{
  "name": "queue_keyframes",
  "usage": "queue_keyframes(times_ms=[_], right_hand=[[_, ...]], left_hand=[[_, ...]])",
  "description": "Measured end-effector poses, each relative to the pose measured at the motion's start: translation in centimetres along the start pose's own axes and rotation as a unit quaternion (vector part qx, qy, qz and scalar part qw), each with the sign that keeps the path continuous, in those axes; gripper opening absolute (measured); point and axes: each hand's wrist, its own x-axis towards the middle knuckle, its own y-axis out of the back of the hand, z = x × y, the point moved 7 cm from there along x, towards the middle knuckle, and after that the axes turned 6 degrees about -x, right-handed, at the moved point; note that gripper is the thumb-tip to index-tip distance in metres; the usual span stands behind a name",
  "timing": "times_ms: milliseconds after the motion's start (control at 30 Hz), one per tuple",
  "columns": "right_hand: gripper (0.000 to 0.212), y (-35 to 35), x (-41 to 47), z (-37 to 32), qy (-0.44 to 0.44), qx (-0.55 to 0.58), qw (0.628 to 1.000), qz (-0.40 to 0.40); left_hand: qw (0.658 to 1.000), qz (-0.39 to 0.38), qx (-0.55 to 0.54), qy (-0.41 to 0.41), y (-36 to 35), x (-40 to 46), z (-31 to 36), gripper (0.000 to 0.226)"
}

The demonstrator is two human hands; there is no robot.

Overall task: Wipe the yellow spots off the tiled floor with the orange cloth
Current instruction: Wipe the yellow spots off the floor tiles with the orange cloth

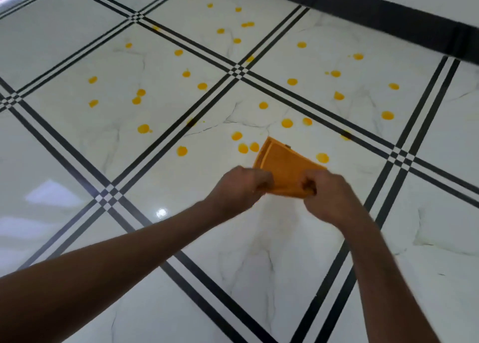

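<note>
Right now I see both hands pinching the near edge of the folded orange cloth (pixel 282 169): left hand (pixel 241 187) at its left corner, right hand (pixel 329 192) at its right. Cloth fans away from the fingers, over the tiled floor (pixel 77 161), beside the yellow spots (pixel 243 148). Fingertips blurred; cloth-floor contact unclear.

Left arm: bare forearm reaching from lower left, extended forward. Left hand (pixel 239 185): back up, fingers curled, gripping the near left edge of the cloth (pixel 283 166). Right arm: bare forearm reaching from lower right. Right hand (pixel 329 194): back up, fingers curled, pinching the near right edge. Hands near each other, apart.
</note>
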Motion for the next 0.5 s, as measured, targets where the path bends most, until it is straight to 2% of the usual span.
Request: queue_keyframes(times_ms=[33, 100, 167, 200, 267, 333, 400, 433, 500], right_hand=[[0.021, -1.9, 0.2, 0.4, -0.016, -0.029, 0.999, -0.039], [0.022, -4.9, 1.3, 0.1, -0.026, -0.054, 0.998, -0.022], [0.031, -7.3, 3.4, -0.7, 0.021, -0.094, 0.992, 0.079], [0.043, -9.3, 4.4, -1.1, 0.062, -0.133, 0.985, 0.090], [0.065, -13.9, 5.9, -1.0, 0.143, -0.228, 0.961, 0.064], [0.070, -15.4, 6.4, 0.6, 0.163, -0.243, 0.952, 0.091], [0.070, -14.9, 5.8, 3.2, 0.069, -0.201, 0.965, 0.150], [0.071, -14.8, 4.5, 4.6, -0.018, -0.169, 0.971, 0.170], [0.075, -15.7, 0.4, 5.5, -0.170, -0.109, 0.958, 0.202]], left_hand=[[0.997, -0.062, 0.037, 0.002, -1.9, -0.7, -0.6, 0.030], [0.979, -0.167, 0.109, 0.048, -4.5, -2.2, -3.3, 0.048], [0.962, -0.186, 0.169, 0.105, -4.3, -3.1, -6.7, 0.060], [0.955, -0.185, 0.191, 0.130, -3.8, -3.4, -8.4, 0.065], [0.941, -0.201, 0.212, 0.170, -2.8, -4.1, -11.3, 0.077], [0.925, -0.239, 0.218, 0.197, -2.7, -5.1, -13.5, 0.094], [0.914, -0.271, 0.220, 0.207, -3.6, -6.4, -14.9, 0.113], [0.910, -0.280, 0.225, 0.205, -4.1, -7.0, -15.1, 0.121], [0.910, -0.275, 0.242, 0.194, -4.7, -7.6, -15.3, 0.132]])
